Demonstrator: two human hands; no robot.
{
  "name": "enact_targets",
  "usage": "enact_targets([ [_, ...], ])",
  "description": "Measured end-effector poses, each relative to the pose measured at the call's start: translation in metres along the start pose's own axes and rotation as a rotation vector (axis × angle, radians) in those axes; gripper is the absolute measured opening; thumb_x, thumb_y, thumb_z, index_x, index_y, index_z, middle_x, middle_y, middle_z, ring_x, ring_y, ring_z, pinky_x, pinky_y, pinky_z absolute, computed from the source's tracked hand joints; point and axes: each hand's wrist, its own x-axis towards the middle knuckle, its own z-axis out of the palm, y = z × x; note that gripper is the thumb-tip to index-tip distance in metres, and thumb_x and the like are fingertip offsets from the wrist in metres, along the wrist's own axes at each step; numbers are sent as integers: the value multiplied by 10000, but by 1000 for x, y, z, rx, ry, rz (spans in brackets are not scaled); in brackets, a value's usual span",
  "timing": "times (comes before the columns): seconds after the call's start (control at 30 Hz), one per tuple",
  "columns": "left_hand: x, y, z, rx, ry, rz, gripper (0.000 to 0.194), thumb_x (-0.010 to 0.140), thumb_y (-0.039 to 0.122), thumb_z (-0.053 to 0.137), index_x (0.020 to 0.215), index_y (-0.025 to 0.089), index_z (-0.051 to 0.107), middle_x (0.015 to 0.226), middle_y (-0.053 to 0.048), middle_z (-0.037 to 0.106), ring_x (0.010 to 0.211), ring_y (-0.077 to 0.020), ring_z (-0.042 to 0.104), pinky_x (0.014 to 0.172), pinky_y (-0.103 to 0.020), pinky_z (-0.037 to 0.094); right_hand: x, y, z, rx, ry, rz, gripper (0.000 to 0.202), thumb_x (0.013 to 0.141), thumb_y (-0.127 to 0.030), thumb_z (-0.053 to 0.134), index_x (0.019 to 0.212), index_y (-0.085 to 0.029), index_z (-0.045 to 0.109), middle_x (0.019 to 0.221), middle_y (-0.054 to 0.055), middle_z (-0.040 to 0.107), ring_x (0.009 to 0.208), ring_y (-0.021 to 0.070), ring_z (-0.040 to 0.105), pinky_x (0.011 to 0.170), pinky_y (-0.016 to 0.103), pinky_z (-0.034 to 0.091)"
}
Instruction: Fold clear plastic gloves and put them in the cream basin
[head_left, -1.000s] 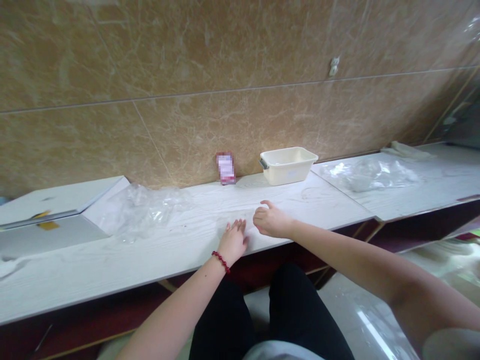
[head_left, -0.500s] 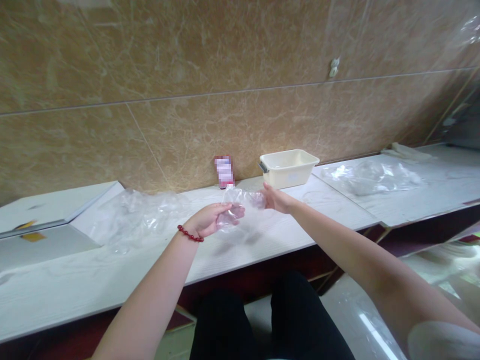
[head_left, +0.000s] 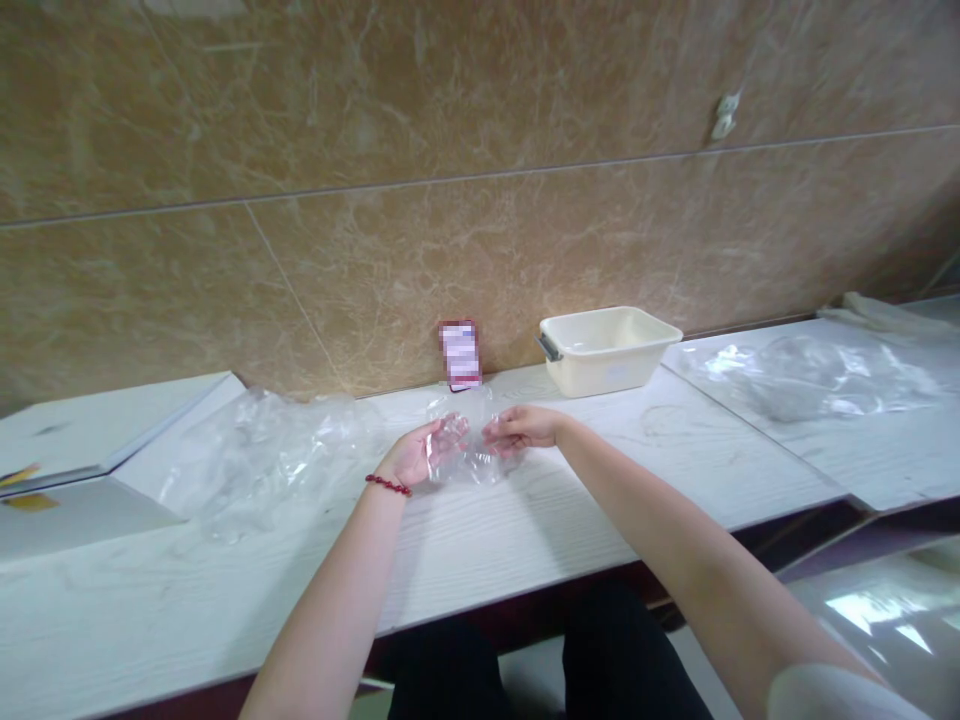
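My left hand (head_left: 418, 453), with a red bead bracelet (head_left: 388, 485) on its wrist, grips one side of a thin, crinkled piece of clear plastic film (head_left: 478, 463). My right hand (head_left: 525, 428) pinches the other side, its fingers close to those of the left. Between them the film hangs just over the white countertop (head_left: 517, 535). Its exact shape is hard to make out because it is see-through. Behind the film, a phone (head_left: 460, 355) with a blurred screen leans upright on the wall.
To the left lie a heap of clear plastic (head_left: 274, 450) and an open white box (head_left: 112, 435). A cream plastic bin (head_left: 611, 350) with a grey handle stands right of the phone. More clear plastic (head_left: 810, 375) lies further right. A marbled wall (head_left: 480, 240) bounds the counter's back.
My right hand has come in leftward and down, closer to the left hand, so the film between them is bunched together. The view has shifted slightly, with the bin now further right.
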Motion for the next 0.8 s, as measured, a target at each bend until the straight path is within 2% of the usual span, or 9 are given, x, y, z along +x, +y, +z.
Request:
enact_targets([
  [0.13,6,-7,-14,72,-23,-11,241,777,120,425,987,102,541,985,-109,599,973,-211,525,860,-372,393,14,16,-5,-6,112,1,236,624,-251,651,811,-123,586,847,58,616,687,111,595,577,201,495],
  [0.23,7,-7,-15,154,-73,-7,294,731,31,451,992,131,541,1004,-90,593,978,-193,523,858,-337,397,17,21,-8,8,216,-34,224,637,-277,641,800,-134,587,805,54,618,662,103,590,535,185,489],
  [0.33,8,-7,-14,210,-77,-27,326,726,26,459,1021,146,530,1023,-91,585,977,-182,524,852,-310,402,17,22,-8,34,282,-61,184,663,-282,618,783,-149,578,736,38,619,604,86,578,511,182,482],
  [0.43,9,-6,-14,211,-51,-1,339,749,65,458,1074,151,497,1043,-102,573,977,-185,525,854,-316,400,18,24,-6,41,306,-108,169,692,-264,588,827,-164,566,664,22,612,558,77,564,510,194,481],
  [0.53,11,-7,-17,198,-43,37,366,763,78,450,1113,184,463,1027,-100,583,964,-184,534,844,-330,403,19,24,-3,55,304,-172,221,737,-232,531,956,-200,537,658,11,611,551,76,566,495,190,473],
  [0.6,13,-9,-17,188,-20,67,357,765,81,448,1100,203,467,1001,-94,596,949,-188,543,821,-353,414,19,23,-1,71,301,-205,217,767,-219,481,978,-212,531,661,5,609,534,69,562,470,177,459],
  [0.7,15,-11,-17,165,12,114,297,756,74,452,1021,194,508,951,-82,616,924,-191,556,804,-371,421,20,22,0,90,320,-238,181,778,-192,441,926,-200,546,669,5,608,519,67,557,442,171,442],
  [0.8,16,-14,-15,152,58,163,205,734,58,464,887,164,549,857,-73,638,852,-195,584,765,-374,437,21,21,0,104,368,-276,102,746,-166,458,792,-170,549,666,0,604,482,60,537,413,162,419],
])
